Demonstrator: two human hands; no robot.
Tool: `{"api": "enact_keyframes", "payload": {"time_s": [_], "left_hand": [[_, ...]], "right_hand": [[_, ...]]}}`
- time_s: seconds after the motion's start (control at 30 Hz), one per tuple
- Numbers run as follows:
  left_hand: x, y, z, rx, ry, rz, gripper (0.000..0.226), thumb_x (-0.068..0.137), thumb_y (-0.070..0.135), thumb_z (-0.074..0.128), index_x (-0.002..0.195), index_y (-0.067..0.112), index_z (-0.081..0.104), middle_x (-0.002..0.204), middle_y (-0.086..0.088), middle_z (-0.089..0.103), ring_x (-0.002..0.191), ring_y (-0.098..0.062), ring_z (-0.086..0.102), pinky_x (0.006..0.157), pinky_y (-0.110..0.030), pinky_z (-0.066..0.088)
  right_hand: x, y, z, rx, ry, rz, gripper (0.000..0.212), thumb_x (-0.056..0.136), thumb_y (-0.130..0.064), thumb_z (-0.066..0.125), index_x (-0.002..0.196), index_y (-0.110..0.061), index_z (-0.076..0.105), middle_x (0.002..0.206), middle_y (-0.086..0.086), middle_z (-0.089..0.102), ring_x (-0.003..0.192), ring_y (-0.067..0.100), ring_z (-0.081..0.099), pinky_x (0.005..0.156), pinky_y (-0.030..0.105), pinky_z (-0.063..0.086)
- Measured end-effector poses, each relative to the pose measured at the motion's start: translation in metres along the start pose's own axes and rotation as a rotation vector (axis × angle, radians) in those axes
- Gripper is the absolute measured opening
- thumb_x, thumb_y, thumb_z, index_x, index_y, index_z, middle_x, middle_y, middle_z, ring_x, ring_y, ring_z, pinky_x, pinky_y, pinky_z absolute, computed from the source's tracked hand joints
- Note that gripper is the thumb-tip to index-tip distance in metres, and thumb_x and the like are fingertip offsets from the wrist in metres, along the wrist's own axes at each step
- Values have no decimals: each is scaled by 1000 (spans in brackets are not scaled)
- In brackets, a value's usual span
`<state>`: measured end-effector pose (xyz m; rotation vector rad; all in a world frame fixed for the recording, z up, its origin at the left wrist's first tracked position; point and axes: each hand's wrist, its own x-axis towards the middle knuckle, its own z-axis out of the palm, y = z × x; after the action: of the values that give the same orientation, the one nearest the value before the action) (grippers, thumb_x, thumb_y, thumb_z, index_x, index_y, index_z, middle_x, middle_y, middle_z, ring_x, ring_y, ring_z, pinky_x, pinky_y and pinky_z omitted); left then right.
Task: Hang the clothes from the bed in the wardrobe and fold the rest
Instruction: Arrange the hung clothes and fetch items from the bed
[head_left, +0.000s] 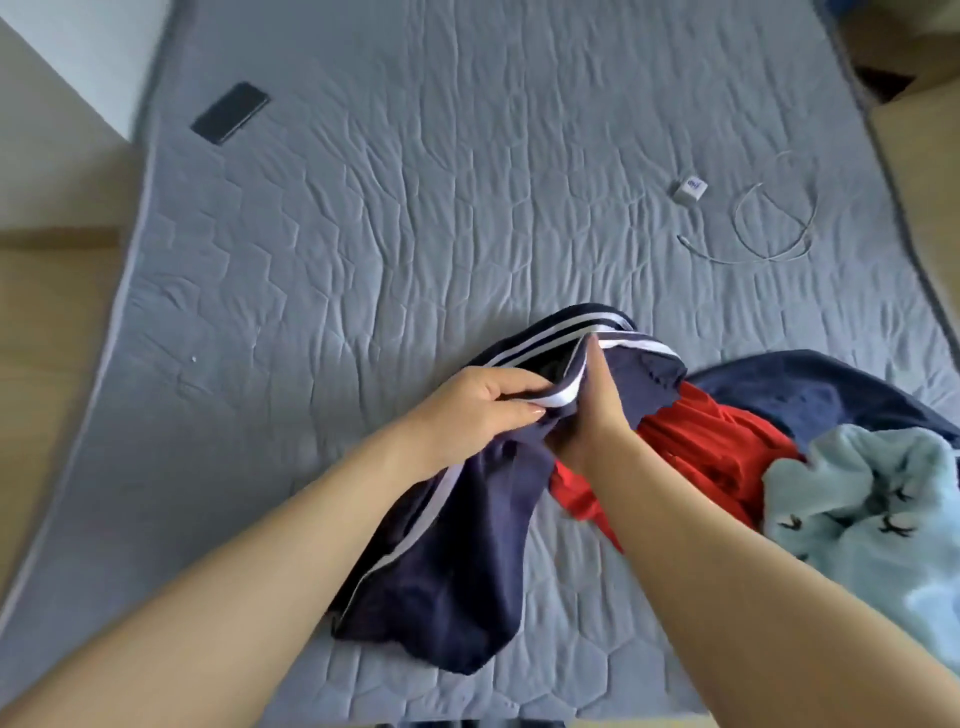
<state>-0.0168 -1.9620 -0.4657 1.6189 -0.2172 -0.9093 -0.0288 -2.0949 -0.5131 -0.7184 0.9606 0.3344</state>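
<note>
- Left hand (483, 408) and right hand (592, 410) both grip the waistband of the navy white-striped fabric garment (452, 571), which trails onto the grey quilted bed (363, 234).
- Step, judged: straightening it for folding.
- Next move calls for spreading it flat.

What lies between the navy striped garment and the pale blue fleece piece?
In the head view, a crumpled red garment lies between the navy striped garment and the pale blue fleece piece.

bed (415, 182) cover was matt quilted cloth, navy garment (457, 561) looked smooth knit, light blue one (872, 499) was fuzzy fleece, phone (230, 113) glossy black.
</note>
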Motion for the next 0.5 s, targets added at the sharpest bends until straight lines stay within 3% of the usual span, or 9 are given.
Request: {"api": "enact_keyframes", "payload": {"time_s": [0.1,0.13,0.2,0.23,0.3,0.37,0.43,0.5], "left_hand": [[-34,48,-9,38,-67,-17,36,87,-8,52,95,23,67,87,7,68,79,2,62,78,-12,47],[-46,64,-14,53,-77,-16,34,87,-7,52,95,22,67,88,6,69,80,1,62,79,-13,48],[-65,89,-25,17,-70,-17,25,89,0,52,96,18,68,87,6,71,81,-3,64,76,-14,49],[-75,102,-30,-32,-18,-14,21,91,7,51,96,18,68,86,6,71,80,-5,65,73,-16,49],[-93,128,-37,-129,182,-14,23,95,18,46,92,21,68,80,5,68,74,-7,64,69,-20,48],[-101,146,-41,-83,407,-19,25,95,14,44,88,25,65,79,3,63,71,-8,61,65,-21,46],[-107,165,-46,66,585,0,27,93,5,43,98,22,62,88,0,60,76,-13,58,67,-24,44],[-119,185,-52,240,686,86,36,90,4,47,121,23,53,112,-5,55,92,-18,55,77,-27,42]], "right_hand": [[-40,-42,33,-127,77,-98,40,92,-20,50,125,2,53,129,23,56,116,37,56,99,44,43],[-56,-53,45,-181,98,-156,34,89,-10,50,120,2,55,126,22,57,113,37,58,97,45,44],[-80,-68,62,-234,104,-232,16,83,-2,48,92,-6,61,104,20,60,91,35,61,95,49,45],[-94,-77,73,-215,96,-241,12,78,-1,46,79,-7,56,95,17,56,84,31,57,95,53,44],[-129,-92,93,-203,81,-282,13,71,-3,43,76,-9,54,87,13,55,80,29,54,93,54,45],[-163,-105,110,-250,12,-337,22,72,-4,40,69,-15,59,67,8,60,63,24,59,77,42,54],[-201,-116,130,-321,-121,-426,38,74,0,35,49,-18,57,46,0,54,44,18,53,57,26,46],[-242,-122,151,-376,-225,-517,40,72,2,33,43,-17,53,46,-1,49,48,18,46,56,25,39]]}}
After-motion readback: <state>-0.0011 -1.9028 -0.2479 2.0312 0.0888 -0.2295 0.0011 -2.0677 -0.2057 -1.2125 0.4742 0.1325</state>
